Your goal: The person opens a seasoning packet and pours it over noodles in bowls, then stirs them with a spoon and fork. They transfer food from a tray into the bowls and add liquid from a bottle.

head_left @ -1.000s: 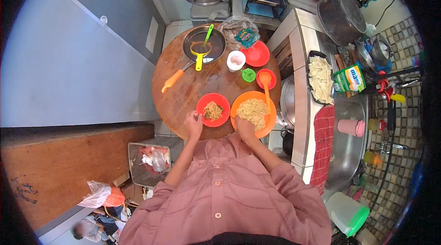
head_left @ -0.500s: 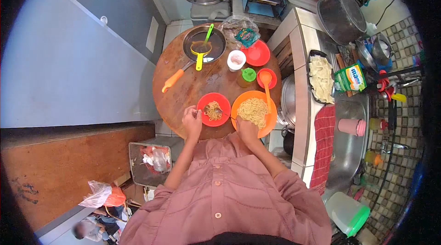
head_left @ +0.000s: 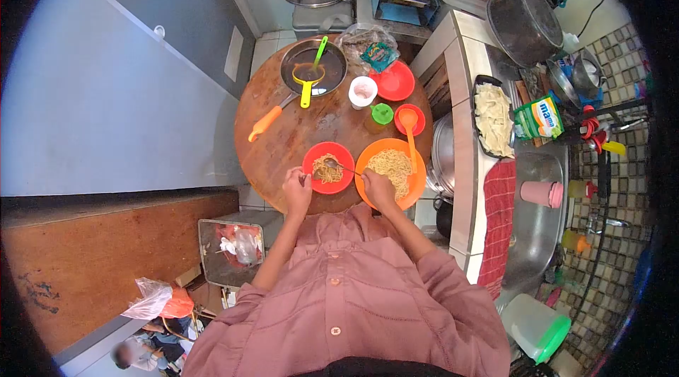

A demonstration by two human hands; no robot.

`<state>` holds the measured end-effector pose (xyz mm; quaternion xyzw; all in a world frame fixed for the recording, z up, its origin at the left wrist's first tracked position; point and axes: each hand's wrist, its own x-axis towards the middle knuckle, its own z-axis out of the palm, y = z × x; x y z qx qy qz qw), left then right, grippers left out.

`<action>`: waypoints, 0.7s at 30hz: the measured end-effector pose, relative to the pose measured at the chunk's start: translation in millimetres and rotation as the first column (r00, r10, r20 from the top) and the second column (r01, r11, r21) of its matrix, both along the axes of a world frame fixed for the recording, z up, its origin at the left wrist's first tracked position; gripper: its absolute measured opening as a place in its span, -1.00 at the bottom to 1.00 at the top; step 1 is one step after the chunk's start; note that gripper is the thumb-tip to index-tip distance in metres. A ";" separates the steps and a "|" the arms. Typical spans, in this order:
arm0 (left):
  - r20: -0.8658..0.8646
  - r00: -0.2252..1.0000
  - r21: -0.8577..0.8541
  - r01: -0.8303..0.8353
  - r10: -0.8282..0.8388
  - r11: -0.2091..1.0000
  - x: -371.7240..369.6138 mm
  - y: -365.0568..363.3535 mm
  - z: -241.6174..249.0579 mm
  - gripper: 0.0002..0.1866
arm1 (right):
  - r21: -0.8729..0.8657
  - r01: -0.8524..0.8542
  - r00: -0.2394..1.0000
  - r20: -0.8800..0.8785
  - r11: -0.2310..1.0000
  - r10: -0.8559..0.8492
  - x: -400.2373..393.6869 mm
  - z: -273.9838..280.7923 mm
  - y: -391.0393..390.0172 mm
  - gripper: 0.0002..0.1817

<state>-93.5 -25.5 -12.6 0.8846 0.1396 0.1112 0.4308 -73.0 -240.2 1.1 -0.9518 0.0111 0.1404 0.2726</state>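
Note:
On the round wooden table, a red plate (head_left: 342, 184) holds a small heap of noodles (head_left: 327, 171). My right hand (head_left: 378, 189) grips the handle of a metal spoon (head_left: 339, 166), whose bowl rests over those noodles. At the plate's left edge, my left hand (head_left: 297, 189) is closed on a utensil handle; its far end lies at the noodles. An orange plate (head_left: 419, 189) to the right holds a larger pile of noodles (head_left: 391, 169) and an orange ladle (head_left: 409, 126), partly behind my right hand.
Farther back on the table (head_left: 258, 87) stand a pan (head_left: 339, 59) with a yellow-green strainer (head_left: 307, 80), a white cup (head_left: 363, 91), a green-lidded jar (head_left: 382, 114) and red bowls. A counter and sink (head_left: 527, 242) lie right. A person (head_left: 134, 354) is at lower left.
My right hand has moved slightly up and right, and its spoon now shows more of its handle across the red plate. My left hand has hardly moved.

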 end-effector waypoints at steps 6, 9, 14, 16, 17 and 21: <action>0.054 0.999 0.043 -0.003 0.000 0.999 -2.4 1.8 8.2 -0.86 | -0.064 -0.016 1.000 0.019 0.998 0.017 16.6 -2.6 5.4 -0.82; 0.076 0.997 0.049 0.000 -0.003 0.999 -2.1 1.6 14.7 -0.89 | -0.048 -0.038 0.999 0.032 0.998 0.039 22.5 5.5 9.4 -0.81; 0.140 0.990 -0.005 -0.007 0.007 1.000 4.0 1.1 18.3 -0.88 | -0.120 -0.115 0.993 0.021 0.986 0.118 24.8 1.1 11.7 -0.80; 0.175 0.985 0.001 -0.002 0.002 1.000 8.6 2.9 14.5 -0.88 | -0.131 -0.128 0.989 0.057 0.983 0.136 28.0 2.2 6.9 -0.80; 0.210 0.978 0.004 0.005 -0.006 1.000 11.0 2.1 12.2 -0.88 | -0.133 -0.127 0.989 0.056 0.983 0.135 29.0 2.3 4.4 -0.80; 0.247 0.968 0.022 0.037 -0.042 0.999 19.3 2.6 0.6 -0.88 | -0.160 -0.135 0.981 0.114 0.978 0.155 31.8 -3.6 -4.1 -0.83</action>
